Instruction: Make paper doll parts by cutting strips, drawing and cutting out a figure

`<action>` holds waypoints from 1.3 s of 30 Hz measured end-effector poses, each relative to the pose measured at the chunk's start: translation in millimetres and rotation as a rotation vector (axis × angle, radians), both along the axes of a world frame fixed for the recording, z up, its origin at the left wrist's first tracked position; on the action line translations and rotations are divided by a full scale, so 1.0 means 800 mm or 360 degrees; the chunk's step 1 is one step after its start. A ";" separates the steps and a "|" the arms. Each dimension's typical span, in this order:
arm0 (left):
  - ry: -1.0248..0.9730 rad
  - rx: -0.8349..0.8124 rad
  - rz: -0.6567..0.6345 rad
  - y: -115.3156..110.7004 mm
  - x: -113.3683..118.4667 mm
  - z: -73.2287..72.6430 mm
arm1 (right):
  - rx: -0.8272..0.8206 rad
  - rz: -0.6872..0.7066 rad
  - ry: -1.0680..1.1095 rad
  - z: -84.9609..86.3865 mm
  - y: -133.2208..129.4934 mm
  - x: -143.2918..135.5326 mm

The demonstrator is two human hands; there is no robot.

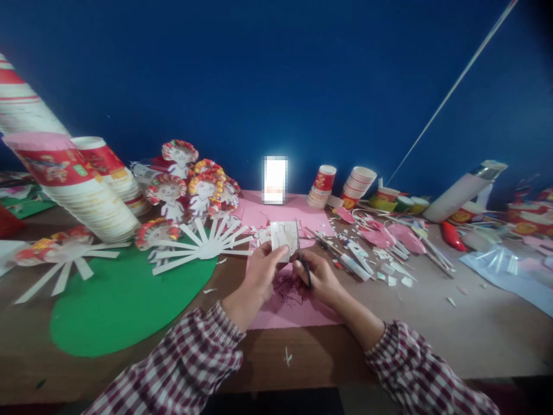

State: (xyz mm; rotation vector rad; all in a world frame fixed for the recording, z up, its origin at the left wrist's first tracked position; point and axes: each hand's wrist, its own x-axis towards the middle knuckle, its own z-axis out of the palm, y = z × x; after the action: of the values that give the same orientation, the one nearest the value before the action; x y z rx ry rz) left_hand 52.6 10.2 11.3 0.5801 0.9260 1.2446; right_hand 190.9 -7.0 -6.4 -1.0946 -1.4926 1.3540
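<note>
Between thumb and fingers, my left hand (260, 271) grips a small piece of white paper (283, 235) with drawn lines on it. My right hand (318, 275) holds a pair of scissors (305, 268) by dark handles, blades pointing up along the paper's right edge. Whether the blades touch the paper I cannot tell. Under both hands lies a pink sheet (296, 314) with dark line drawings, partly covered by the hands.
Left are a green sheet (129, 317), a white strip-cut paper piece (209, 248), paper dolls (170, 196) and stacked paper cups (82, 190). A bright screen (275, 180) stands behind. Right are paper scraps (393, 274), a glue stick (354, 266) and more cups (322, 187).
</note>
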 end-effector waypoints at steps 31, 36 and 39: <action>-0.0007 0.0005 -0.0041 0.002 0.001 -0.006 | 0.0008 -0.0048 -0.0054 0.002 0.000 -0.001; -0.0027 0.0021 -0.0046 0.003 0.001 -0.007 | 0.0000 -0.0060 -0.0022 0.004 -0.001 -0.002; -0.0042 0.0001 -0.0029 0.002 0.001 -0.006 | 0.0001 -0.0059 -0.0028 0.004 -0.001 -0.003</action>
State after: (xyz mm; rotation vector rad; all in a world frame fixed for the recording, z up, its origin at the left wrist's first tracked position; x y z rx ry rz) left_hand 53.8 12.2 6.7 0.5699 0.8965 1.2335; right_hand 188.8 -7.8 -3.4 -1.1312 -1.4781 1.3212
